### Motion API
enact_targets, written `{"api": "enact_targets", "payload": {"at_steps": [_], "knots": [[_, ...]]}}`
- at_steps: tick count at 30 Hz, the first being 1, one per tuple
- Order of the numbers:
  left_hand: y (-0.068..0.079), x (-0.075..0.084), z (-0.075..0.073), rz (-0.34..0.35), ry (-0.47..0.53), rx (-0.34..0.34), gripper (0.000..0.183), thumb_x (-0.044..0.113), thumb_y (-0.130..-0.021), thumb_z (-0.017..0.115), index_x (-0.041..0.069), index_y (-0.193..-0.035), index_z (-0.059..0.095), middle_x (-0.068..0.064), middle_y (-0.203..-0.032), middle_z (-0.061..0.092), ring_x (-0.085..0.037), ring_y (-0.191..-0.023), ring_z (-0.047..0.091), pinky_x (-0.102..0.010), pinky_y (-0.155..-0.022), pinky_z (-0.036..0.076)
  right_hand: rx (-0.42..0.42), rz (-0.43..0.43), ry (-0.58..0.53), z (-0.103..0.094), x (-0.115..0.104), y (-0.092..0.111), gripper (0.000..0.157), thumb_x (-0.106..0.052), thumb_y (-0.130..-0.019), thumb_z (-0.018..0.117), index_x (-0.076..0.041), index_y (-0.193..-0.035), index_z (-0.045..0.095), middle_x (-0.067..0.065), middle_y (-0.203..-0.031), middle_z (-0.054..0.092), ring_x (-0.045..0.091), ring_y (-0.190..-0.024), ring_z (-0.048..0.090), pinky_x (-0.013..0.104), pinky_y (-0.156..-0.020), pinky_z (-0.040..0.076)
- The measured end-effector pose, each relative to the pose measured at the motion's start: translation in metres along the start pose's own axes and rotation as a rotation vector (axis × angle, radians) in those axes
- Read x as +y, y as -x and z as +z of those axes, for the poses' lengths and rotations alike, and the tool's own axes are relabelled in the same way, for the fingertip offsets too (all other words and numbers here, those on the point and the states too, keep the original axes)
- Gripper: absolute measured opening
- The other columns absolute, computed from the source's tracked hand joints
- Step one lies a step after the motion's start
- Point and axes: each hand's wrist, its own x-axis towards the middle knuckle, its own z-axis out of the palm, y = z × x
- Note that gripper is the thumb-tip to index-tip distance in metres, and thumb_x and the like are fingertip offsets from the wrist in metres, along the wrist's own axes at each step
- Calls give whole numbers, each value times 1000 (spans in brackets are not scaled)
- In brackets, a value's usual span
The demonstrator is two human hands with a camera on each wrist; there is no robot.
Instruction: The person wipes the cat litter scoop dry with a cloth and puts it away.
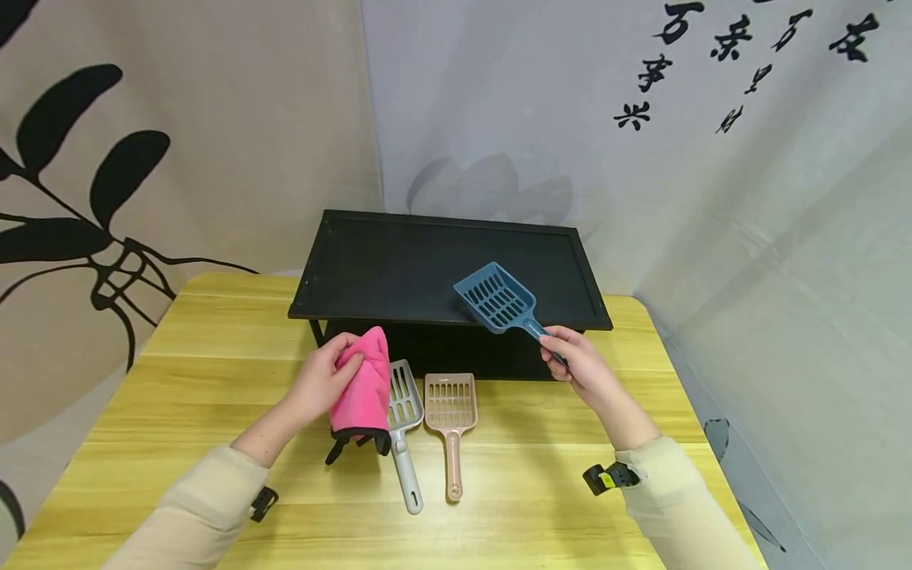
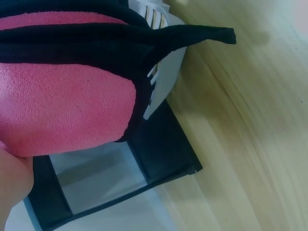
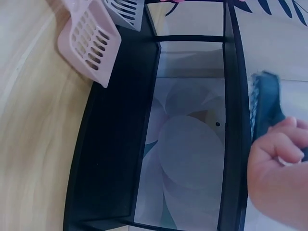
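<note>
My left hand [image 1: 329, 381] pinches a pink cloth [image 1: 365, 388] with black edging, which hangs over the table in front of the black shelf [image 1: 427, 269]. A black strap dangles from the cloth's lower edge. In my right hand [image 1: 573, 360] is the handle of a blue slotted litter scoop [image 1: 496, 297], its head held over the front of the shelf top. Between the hands, a grey litter scoop [image 1: 406, 427] and a beige-pink litter scoop [image 1: 452, 419] lie with handles toward me. The cloth partly covers the grey one in the left wrist view.
The shelf has a flat upper board and a lower black board [image 3: 115, 134], open between them. It stands at the back of the yellow wooden table [image 1: 527, 491]. A cloth backdrop [image 1: 499, 103] with black writing and leaf prints hangs behind.
</note>
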Motion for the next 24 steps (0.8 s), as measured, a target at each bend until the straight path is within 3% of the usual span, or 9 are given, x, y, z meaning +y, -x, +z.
{"api": "enact_targets", "payload": {"at_steps": [9,13,19,24], "knots": [[-1,0,1,-3,-10,4,16,8,-94,53,4,-109,55,-9,-76,52,-17,-63,49,-22,-54,43,114,58,-61,6,-5,-11,11,-16,-100,40,-7,-93,42,-7,-64,46,3,-46,34,15,-46,27],[-1,0,2,-11,-2,-3,16,9,-94,53,4,-110,54,-9,-76,52,-17,-63,50,-22,-54,44,151,65,-96,7,-8,-11,17,-16,-101,34,-1,-106,41,-7,-66,51,3,-49,38,14,-46,29],[-1,0,3,-26,2,-11,17,9,-94,53,4,-111,54,-10,-77,53,-17,-62,51,-22,-54,45,135,70,-67,5,-9,-9,41,-13,-101,28,6,-137,29,-9,-76,59,4,-58,47,15,-53,38],[-2,2,2,3,-25,7,17,9,-94,53,5,-111,55,-9,-75,52,-17,-63,49,-22,-54,43,101,96,-24,-1,-7,-3,44,-13,-100,32,9,-138,27,-7,-80,61,4,-64,57,16,-59,47]]}}
